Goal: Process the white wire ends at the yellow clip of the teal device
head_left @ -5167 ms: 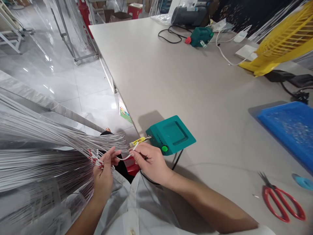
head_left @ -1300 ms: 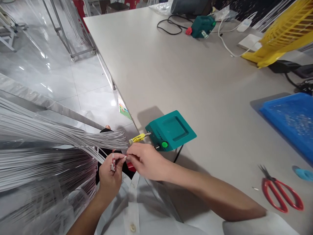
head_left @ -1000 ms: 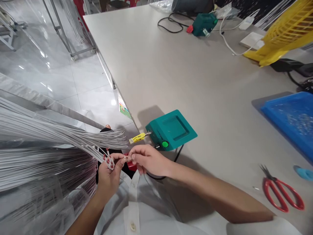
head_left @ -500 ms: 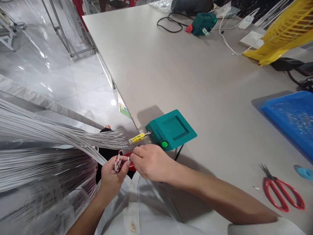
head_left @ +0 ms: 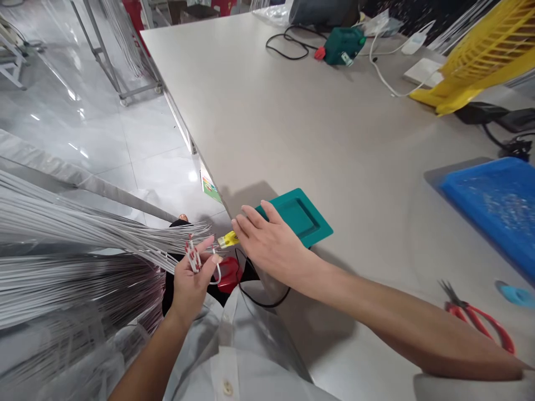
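The left hand [head_left: 190, 281] was raised palm-up with the forearm coming up from below, its grip pinched shut between thumb and curled fingers. The right hand [head_left: 271, 245] lay flat and palm-down, fingers stretched out together and open, the bare forearm reaching in from the lower right

Thin white cables [head_left: 104, 234] with red-marked ends fan leftward from the left hand [head_left: 190, 278], a few ends pinched between its fingers. The teal box [head_left: 303, 217] lies flat under the right hand [head_left: 271, 245], yellow plug [head_left: 229, 239] at its fingertips.
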Available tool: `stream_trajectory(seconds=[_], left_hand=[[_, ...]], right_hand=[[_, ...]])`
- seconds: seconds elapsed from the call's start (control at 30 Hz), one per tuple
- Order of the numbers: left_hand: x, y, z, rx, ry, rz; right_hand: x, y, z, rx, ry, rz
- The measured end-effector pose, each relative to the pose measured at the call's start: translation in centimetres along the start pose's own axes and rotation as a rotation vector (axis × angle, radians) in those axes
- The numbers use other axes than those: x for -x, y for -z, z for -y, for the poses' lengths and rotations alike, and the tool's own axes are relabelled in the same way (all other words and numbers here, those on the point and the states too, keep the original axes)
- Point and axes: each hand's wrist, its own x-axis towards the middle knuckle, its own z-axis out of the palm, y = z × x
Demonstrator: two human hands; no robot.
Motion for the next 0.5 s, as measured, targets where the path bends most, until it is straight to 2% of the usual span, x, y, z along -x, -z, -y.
stream_trajectory(seconds=[0.27, 0.5], left_hand=[[-0.5, -0.2, 0.6, 0.075, 0.003, 0.010], [-0.5, -0.8, 0.4, -0.067, -0.034, -0.046]], right_hand=[[-1.5, 0.4, -0.8, -0.117, 0.059, 0.199], [-1.4, -0.3, -0.9, -0.121, 0.053, 0.118]])
